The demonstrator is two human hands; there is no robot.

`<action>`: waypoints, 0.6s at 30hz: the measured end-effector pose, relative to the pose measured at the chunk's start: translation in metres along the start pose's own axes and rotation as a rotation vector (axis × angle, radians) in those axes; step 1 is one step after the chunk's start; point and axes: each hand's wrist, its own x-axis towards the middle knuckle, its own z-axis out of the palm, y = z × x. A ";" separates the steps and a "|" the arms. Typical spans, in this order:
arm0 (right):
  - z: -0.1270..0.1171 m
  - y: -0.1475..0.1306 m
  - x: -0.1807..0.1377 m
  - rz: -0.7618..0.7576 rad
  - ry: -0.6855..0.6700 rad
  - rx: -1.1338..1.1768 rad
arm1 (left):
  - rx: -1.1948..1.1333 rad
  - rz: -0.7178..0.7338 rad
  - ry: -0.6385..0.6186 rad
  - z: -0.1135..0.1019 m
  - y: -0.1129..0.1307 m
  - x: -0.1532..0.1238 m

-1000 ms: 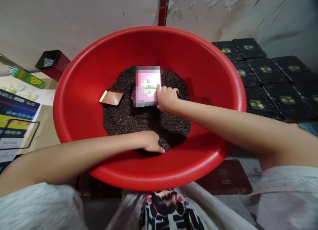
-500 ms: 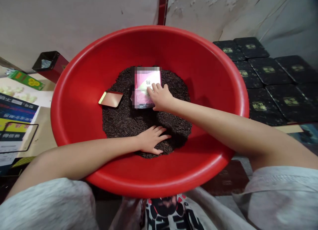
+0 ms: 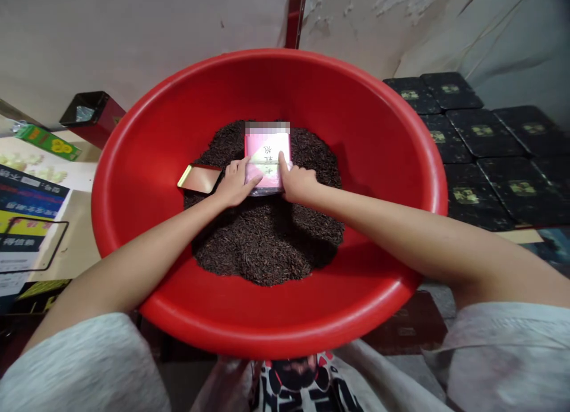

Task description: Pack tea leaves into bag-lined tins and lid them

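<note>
A big red basin [image 3: 142, 162] holds a heap of dark loose tea leaves [image 3: 267, 240]. On the heap's far side lies a pink and white packet [image 3: 267, 154]. My left hand [image 3: 235, 183] grips the packet's left edge, thumb on its face. My right hand [image 3: 298, 183] grips the right edge, forefinger stretched onto it. A small gold scoop-like tin [image 3: 200, 177] lies on the leaves just left of my left hand.
Several black tins with gold labels [image 3: 481, 145] lie in rows to the right. A dark red open box [image 3: 91, 112] stands at the back left, printed cartons [image 3: 31, 204] below it. A dark brown lid [image 3: 423, 326] lies under the basin's near right rim.
My left hand left the near side of the tea heap and moved up to take the packet's left edge. My right hand shifted its hold on the right edge.
</note>
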 end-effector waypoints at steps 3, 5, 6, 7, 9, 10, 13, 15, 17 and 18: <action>0.002 0.001 0.006 -0.043 0.068 0.062 | -0.157 -0.076 -0.051 0.004 -0.004 0.000; -0.006 0.008 0.013 -0.087 0.138 0.121 | -0.211 -0.082 -0.048 0.001 -0.004 0.001; -0.012 0.013 0.016 -0.100 0.180 0.147 | -0.223 -0.069 -0.034 -0.001 -0.002 0.003; -0.019 0.019 0.018 -0.106 0.227 0.170 | -0.232 -0.047 -0.008 -0.005 -0.001 0.005; -0.034 0.029 0.020 -0.096 0.318 0.210 | -0.260 -0.010 0.077 -0.013 0.004 0.010; -0.041 0.033 0.019 -0.085 0.346 0.232 | -0.289 -0.013 0.125 -0.016 0.007 0.012; -0.060 0.042 0.011 -0.065 0.368 0.288 | -0.441 -0.087 0.220 -0.026 0.018 0.016; -0.068 0.045 0.006 -0.064 0.367 0.320 | -0.555 -0.132 0.219 -0.031 0.026 0.015; -0.073 0.048 0.003 -0.057 0.368 0.366 | -0.674 -0.175 0.169 -0.036 0.034 0.010; -0.074 0.049 0.003 -0.053 0.363 0.394 | -0.737 -0.210 0.132 -0.039 0.038 0.007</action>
